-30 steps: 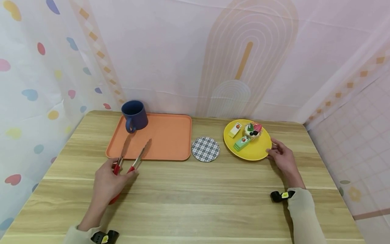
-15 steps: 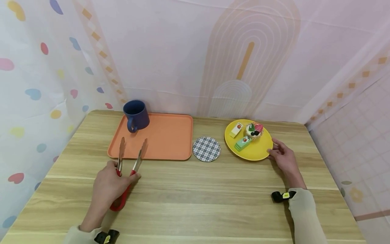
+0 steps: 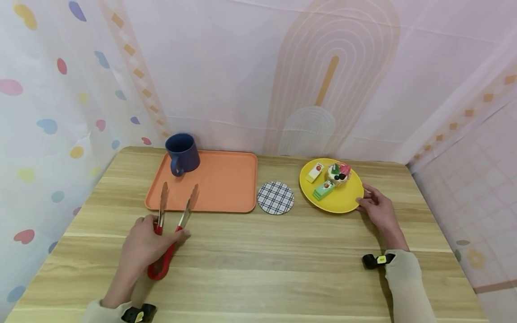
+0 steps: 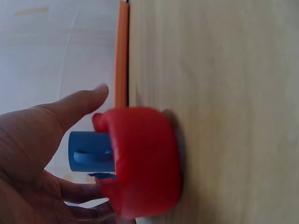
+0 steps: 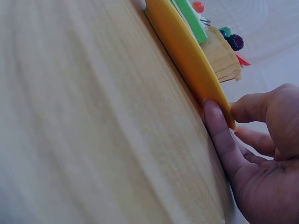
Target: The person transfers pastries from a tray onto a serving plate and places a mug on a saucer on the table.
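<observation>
My left hand grips red-handled tongs around their arms; the left wrist view shows the red hinge end resting on the wooden table. The metal tips are spread and lie over the front edge of an orange tray. My right hand holds the right rim of a yellow plate, with the thumb against the plate's edge and the fingers curled on the far side. A toy cupcake, a green block and a pale yellow block lie on the plate.
A dark blue mug stands in the tray's far left corner, also seen past the tongs as the mug. A round plaid coaster lies between tray and plate. Patterned curtain walls close in the table at the left, back and right.
The tongs have swung from pointing up-right to pointing nearly straight ahead, and their red hinge end has come down onto the table. The right hand stays at the plate's rim.
</observation>
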Available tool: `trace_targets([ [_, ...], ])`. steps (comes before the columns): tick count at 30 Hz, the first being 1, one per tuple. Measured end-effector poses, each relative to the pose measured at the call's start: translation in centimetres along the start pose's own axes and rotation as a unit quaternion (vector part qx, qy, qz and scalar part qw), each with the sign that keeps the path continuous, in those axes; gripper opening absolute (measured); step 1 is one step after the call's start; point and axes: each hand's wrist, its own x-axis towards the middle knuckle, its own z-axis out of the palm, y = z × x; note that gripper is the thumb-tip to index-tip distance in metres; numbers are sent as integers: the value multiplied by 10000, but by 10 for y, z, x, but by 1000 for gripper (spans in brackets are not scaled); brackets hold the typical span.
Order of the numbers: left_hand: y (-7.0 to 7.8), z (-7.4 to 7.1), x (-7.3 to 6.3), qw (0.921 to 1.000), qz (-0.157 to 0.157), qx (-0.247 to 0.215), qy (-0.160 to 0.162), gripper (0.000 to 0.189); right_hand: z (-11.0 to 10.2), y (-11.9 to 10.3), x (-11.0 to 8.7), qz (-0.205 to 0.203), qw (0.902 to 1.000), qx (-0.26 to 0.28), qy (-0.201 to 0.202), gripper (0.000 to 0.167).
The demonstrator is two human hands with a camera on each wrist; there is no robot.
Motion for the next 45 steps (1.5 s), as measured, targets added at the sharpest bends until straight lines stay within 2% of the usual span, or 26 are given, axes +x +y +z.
trace_targets([
  [3,-3,-1,1,9998,83,-165,21,116,0,-2,-1,13,10000,-71,-10,62],
  [10,-6,-5,2,9947,421,-670,661,96,-3,-10,-5,19,9985,-521,-135,63],
  [14,-5,-8,3,9909,502,-851,919,86,-5,-17,-8,-4,9947,-1017,-114,66],
  [19,-1,-14,5,9853,550,-1097,1187,85,-6,-25,-13,-109,9872,-1591,-27,69],
  [24,1,-20,10,9800,753,-1169,1422,79,-4,-32,-18,-299,9840,-1756,-28,74],
  [34,4,-31,23,9720,1087,-1445,1502,77,3,-46,-28,-931,9788,-1824,88,77],
  [45,5,-41,45,9595,1469,-1848,1539,67,20,-67,-44,-1728,9661,-1909,181,69],
])
